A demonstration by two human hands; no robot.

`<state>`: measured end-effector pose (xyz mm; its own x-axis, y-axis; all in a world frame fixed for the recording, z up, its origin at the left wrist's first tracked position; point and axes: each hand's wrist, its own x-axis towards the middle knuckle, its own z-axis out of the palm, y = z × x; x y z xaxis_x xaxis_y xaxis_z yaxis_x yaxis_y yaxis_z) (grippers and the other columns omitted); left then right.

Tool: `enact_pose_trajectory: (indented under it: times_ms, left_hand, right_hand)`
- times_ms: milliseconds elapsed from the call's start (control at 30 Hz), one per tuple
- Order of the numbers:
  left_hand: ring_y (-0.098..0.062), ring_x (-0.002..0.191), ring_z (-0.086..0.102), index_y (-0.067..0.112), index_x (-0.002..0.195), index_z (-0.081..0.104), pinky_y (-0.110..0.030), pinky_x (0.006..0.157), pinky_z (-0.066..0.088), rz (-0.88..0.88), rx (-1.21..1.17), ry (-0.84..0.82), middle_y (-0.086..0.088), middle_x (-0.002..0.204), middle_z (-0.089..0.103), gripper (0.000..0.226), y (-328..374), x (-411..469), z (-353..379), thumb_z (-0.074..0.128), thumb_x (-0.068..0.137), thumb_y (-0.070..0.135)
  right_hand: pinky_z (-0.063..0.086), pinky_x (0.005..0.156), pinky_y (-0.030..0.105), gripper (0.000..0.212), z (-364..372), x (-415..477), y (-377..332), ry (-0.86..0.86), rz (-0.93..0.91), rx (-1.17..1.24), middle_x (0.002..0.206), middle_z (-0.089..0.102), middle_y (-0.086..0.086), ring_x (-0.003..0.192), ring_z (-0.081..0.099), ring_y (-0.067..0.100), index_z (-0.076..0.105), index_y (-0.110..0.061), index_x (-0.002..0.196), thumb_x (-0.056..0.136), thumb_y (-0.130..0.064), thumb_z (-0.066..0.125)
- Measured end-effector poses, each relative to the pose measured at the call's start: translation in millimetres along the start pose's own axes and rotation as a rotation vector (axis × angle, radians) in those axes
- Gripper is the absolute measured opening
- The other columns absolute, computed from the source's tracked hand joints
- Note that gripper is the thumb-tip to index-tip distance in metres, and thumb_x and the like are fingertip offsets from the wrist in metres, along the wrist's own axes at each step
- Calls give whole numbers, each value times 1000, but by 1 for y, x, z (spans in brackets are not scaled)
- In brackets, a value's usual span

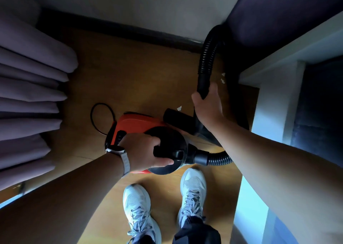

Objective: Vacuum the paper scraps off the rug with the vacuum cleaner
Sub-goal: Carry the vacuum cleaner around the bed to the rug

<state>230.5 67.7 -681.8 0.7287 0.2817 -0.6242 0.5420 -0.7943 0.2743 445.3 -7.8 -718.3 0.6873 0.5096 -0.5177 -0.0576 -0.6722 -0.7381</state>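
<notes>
- Curtain [31, 95]: pale folds along the left edge.
- Power cord [101, 117]: a black loop on the wooden floor [133, 73], just left of the machine.
- My left hand [146, 151], wristwatch [116, 149] on the wrist: fingers curled tight round the black carry handle.
- Vacuum cleaner [137, 123]: orange body with a round black front, ahead of my shoes [137, 206]. I cannot tell whether it rests on the floor.
- Paper scraps [179, 108]: one white piece on the floor just beside a black nozzle; two more lie farther right.
- Hose [206, 58]: ribbed and black, leaving the machine's front and arching overhead.
- My right hand [207, 104]: fingers wrapped round the hose's smooth end.
- White furniture [269, 99]: at the right edge.
</notes>
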Motion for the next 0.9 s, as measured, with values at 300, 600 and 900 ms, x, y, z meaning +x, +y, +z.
enact_pose_trajectory:
  times_ms: [300,600,900]
  left_hand:
    - [-4,51,43,28,62,45,-24,49,25,-64,-9,6,10,53,48,62,10,-59,-44,50,63,89]
    - [-5,51,43,26,62,41,-27,54,42,-63,-46,73,9,55,47,72,35,-125,-125,26,54,96]
    - [-11,74,54,29,90,61,-29,73,46,-103,-57,104,10,78,58,70,63,-206,-228,34,68,90]
  right_hand:
    - [41,49,32,15,-34,-62,-57,-111,-165,-28,66,50,-6,50,48,9,47,-30,103,94,-29,59]
    - [43,58,17,28,-84,-139,-193,-176,-396,-32,82,59,-6,71,58,8,50,-32,123,97,-28,58]
    - [49,56,39,17,-143,-205,-318,-126,-499,-184,66,55,-6,58,57,10,53,-31,104,93,-41,61]
